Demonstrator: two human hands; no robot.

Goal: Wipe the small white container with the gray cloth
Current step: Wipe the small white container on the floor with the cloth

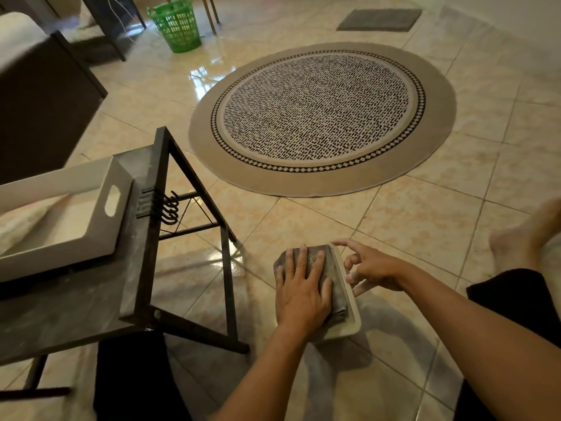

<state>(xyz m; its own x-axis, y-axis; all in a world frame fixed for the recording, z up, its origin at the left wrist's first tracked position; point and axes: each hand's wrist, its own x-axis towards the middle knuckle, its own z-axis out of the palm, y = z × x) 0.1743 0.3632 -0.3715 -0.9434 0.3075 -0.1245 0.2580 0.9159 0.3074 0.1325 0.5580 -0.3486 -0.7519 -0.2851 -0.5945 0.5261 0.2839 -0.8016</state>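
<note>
Small white container [352,302]: rectangular with rounded corners, near centre of the scene, above the glossy beige tiled floor [425,226]; whether it rests on the floor or on the person's lap cannot be told. Gray cloth [331,268]: folded, covering most of the container's top, only the right rim and near right corner showing. Left hand [303,287]: flat, fingers spread, palm pressed down on the cloth. Right hand [368,265]: just right of the container, fingers loosely curled, forefinger extended over the far right corner, gripping nothing; contact with the rim cannot be told. Dark side table [91,305]: near left, marbled top, black metal frame, a row of black hooks [170,208] on its right edge. White tray [60,208]: on the table top, cut-out handle in its right wall. Round rug [321,117]: far centre, tan border, black-and-white patterned middle. Green plastic basket [177,24]: far left, beside chair legs. Gray mat [379,19]: far right, against the wall. Bare foot [525,235]: right edge, blurred.
</note>
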